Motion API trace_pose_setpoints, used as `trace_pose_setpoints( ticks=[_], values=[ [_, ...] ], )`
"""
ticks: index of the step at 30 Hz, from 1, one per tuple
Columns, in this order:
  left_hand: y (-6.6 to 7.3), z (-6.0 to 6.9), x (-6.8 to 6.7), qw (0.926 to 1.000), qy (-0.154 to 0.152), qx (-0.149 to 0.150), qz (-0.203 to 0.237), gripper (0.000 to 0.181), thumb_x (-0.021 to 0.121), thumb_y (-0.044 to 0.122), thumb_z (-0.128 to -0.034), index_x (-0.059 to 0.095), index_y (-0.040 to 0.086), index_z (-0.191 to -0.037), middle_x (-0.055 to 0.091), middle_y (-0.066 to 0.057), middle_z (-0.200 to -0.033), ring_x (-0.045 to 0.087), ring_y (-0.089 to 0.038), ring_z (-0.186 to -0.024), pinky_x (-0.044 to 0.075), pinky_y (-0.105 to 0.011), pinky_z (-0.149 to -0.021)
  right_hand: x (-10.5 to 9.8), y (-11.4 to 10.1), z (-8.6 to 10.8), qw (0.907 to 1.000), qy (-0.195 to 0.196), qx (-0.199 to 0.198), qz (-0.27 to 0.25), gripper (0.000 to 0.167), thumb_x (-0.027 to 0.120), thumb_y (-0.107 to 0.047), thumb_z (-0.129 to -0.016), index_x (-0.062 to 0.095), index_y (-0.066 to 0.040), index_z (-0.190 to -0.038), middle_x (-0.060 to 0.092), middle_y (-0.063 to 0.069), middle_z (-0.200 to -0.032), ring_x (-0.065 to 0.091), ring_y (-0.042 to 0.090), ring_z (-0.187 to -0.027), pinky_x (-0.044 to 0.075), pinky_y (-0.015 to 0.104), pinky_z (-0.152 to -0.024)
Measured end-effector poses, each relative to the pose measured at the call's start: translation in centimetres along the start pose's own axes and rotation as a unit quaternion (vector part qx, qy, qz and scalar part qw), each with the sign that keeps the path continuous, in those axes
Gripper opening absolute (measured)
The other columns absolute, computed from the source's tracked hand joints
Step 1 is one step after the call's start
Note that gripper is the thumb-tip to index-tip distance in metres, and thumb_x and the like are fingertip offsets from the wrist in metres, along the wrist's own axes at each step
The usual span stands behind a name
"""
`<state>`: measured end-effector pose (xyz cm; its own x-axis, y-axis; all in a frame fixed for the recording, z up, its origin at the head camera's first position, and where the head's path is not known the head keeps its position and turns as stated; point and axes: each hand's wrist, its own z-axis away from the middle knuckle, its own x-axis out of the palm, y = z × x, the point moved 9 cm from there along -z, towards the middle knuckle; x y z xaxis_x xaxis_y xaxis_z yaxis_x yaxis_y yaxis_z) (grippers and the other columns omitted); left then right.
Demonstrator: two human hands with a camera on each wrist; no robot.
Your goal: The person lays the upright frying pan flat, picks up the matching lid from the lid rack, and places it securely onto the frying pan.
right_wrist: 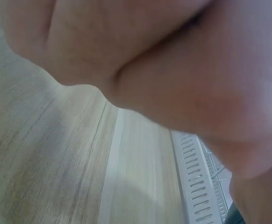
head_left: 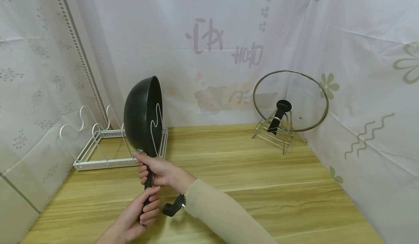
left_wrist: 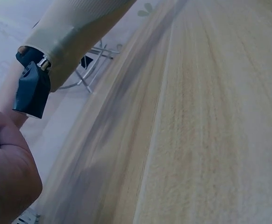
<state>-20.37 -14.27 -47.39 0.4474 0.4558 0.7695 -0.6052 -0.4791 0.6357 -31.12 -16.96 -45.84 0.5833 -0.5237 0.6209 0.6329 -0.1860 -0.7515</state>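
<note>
A black wok (head_left: 135,115) stands on its edge among the right-hand wire loops of a white rack (head_left: 119,163), its open side facing right. Its black handle (head_left: 148,178) points toward me. My right hand (head_left: 160,169) grips the handle close to the wok's body. Lower down, my left hand (head_left: 140,211) wraps its fingers round the handle's end. In the left wrist view, my left hand (left_wrist: 7,172) shows at the left edge, below the sleeved right forearm. The right wrist view is mostly filled by my right hand (right_wrist: 173,70); the handle is hidden there.
At the back right, a glass lid (head_left: 307,98) with a black knob leans upright in a small metal wire stand (head_left: 276,136). Several more white wire loops (head_left: 95,131) rise from the rack's left part. Patterned curtains (head_left: 212,55) enclose the wooden table (head_left: 245,178).
</note>
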Motion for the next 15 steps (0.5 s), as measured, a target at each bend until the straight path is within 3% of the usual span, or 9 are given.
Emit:
trace_pose_setpoints(
  ticks=[5,12,15],
  values=[
    [0.0,-0.1,-0.1,0.9997,0.018,0.008,-0.016,0.050,0.022,0.027,-0.1198,0.051,0.025,-0.079,0.021,0.010,-0.064,0.013,-0.005,-0.051,0.006,-0.021,-0.049,0.3,0.1,-0.1,0.9998,-0.007,0.011,-0.015,0.053,0.050,-0.047,-0.116,0.039,-0.026,-0.068,0.036,-0.016,-0.057,0.038,-0.003,-0.048,0.034,0.014,-0.053],
    [0.4,0.0,-1.2,0.9895,0.107,0.022,-0.095,0.047,0.031,0.024,-0.1170,0.047,0.027,-0.073,0.042,0.015,-0.057,0.044,0.002,-0.045,0.012,-0.023,-0.048,-0.1,0.0,-0.2,0.9995,0.030,0.010,-0.007,0.053,0.052,-0.042,-0.115,0.038,-0.025,-0.068,0.035,-0.014,-0.057,0.035,-0.001,-0.047,0.032,0.015,-0.052],
    [0.6,0.1,-1.6,0.9821,0.142,0.031,-0.120,0.045,0.035,0.022,-0.1158,0.046,0.027,-0.072,0.045,0.016,-0.056,0.047,0.002,-0.043,0.017,-0.023,-0.048,-0.2,0.1,-0.2,0.9988,0.046,0.012,-0.012,0.052,0.054,-0.041,-0.114,0.037,-0.024,-0.068,0.033,-0.014,-0.057,0.032,-0.001,-0.047,0.029,0.016,-0.051]
  ],
)
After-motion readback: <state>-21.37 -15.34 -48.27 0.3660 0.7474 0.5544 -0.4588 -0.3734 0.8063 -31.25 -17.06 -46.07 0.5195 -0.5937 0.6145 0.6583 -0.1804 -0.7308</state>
